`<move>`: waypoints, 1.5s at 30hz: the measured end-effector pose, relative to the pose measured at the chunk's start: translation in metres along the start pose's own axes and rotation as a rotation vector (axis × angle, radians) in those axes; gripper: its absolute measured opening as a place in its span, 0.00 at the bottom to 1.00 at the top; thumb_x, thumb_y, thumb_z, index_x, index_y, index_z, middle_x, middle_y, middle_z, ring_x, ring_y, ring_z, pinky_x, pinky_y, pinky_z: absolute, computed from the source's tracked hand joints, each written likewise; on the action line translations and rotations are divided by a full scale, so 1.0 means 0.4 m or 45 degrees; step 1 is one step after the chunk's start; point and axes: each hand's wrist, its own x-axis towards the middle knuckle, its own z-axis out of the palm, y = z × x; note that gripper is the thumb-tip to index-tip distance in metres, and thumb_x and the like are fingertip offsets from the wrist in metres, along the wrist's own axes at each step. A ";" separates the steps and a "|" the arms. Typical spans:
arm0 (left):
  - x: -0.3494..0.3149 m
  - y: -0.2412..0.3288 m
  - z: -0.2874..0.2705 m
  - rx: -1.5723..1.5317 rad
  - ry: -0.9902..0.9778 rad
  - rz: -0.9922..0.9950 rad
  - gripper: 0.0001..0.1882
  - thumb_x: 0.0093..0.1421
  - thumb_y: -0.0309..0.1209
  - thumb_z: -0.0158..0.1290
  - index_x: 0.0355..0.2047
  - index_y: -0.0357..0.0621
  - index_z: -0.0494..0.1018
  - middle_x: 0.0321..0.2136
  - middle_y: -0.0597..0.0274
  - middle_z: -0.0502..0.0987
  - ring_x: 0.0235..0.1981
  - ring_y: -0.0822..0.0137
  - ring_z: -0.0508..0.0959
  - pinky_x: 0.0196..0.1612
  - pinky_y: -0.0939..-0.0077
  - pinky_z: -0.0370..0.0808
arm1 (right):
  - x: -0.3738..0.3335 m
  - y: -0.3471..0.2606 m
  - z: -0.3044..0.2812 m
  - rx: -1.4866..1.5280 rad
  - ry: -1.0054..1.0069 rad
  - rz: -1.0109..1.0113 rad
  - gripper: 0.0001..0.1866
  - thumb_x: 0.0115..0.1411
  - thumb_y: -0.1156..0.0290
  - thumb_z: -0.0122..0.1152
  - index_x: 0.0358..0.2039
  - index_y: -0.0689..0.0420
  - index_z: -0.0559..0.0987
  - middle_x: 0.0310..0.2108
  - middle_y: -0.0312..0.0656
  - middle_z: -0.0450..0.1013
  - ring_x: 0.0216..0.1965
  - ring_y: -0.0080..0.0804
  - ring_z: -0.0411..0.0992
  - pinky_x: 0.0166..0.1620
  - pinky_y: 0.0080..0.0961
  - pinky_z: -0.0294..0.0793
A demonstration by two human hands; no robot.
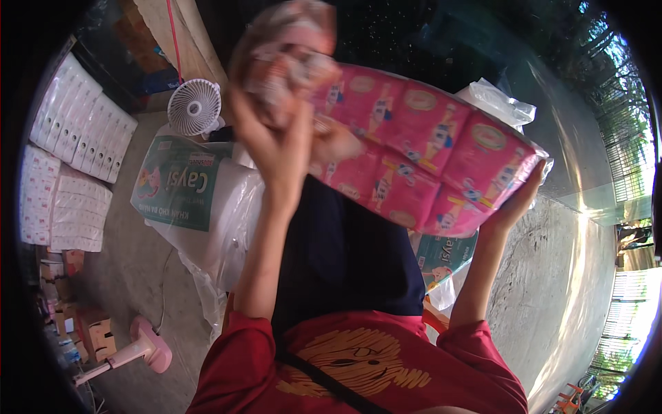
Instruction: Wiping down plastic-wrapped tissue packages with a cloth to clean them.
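Note:
A long pink multipack of small packets [420,152], wrapped in clear film, is held up tilted across my lap. Around its right end curls my right hand [520,196], with most fingers hidden behind the pack. My left hand [276,141] is raised near the pack's left end, its fingers smeared by motion. It grips a crumpled orange-and-white plastic bundle [293,52], which is blurred and overlaps the pack's left end. I cannot tell whether the left hand touches the pack too.
At left stand a white fan [195,108] and a large clear-wrapped bag with a green label [176,181]. Stacked white packs [79,127] line the far left. A pink stand [148,348] rests on the concrete floor [538,303]. Another green-labelled pack [445,257] lies below my right hand.

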 end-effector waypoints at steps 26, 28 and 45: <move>-0.324 -0.049 0.149 0.011 -1.017 -0.059 0.21 0.51 0.33 0.57 0.48 0.54 0.71 0.52 0.39 0.69 0.54 0.38 0.70 0.54 0.49 0.71 | 0.049 0.281 -0.336 0.144 -0.195 0.613 0.29 0.72 0.50 0.39 0.65 0.57 0.60 0.60 0.44 0.64 0.60 0.33 0.65 0.63 0.34 0.64; -0.393 0.045 0.165 -0.001 -1.180 -0.012 0.35 0.43 0.34 0.62 0.55 0.63 0.68 0.59 0.31 0.54 0.54 0.26 0.66 0.52 0.40 0.70 | 0.051 0.268 -0.348 0.197 -0.494 0.615 0.30 0.72 0.48 0.38 0.63 0.59 0.61 0.59 0.45 0.65 0.58 0.33 0.67 0.63 0.35 0.63; -0.214 -0.192 0.085 0.623 -0.697 -0.288 0.17 0.57 0.38 0.56 0.44 0.44 0.70 0.31 0.42 0.77 0.30 0.39 0.79 0.31 0.47 0.75 | 0.032 0.234 -0.319 -0.567 -0.548 -0.026 0.18 0.57 0.63 0.68 0.41 0.64 0.78 0.34 0.35 0.76 0.35 0.19 0.70 0.41 0.21 0.69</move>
